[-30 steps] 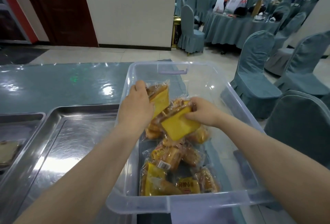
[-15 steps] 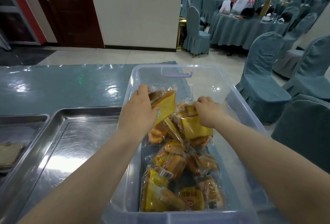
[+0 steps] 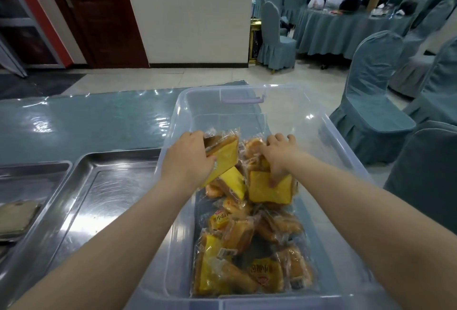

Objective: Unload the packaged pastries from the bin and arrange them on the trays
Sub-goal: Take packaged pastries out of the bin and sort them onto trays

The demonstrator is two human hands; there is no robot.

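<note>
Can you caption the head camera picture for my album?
Both hands grab packaged pastries from the clear bin.

Bin [image 3: 321,136] open on top, far half bare, tall clear walls all round, near half piled with pastry packs [image 3: 247,248], big tray [image 3: 81,201] beside it wide and bare

Pastry packet [image 3: 220,220]: Chinese "小面"; other print illegible.
</note>
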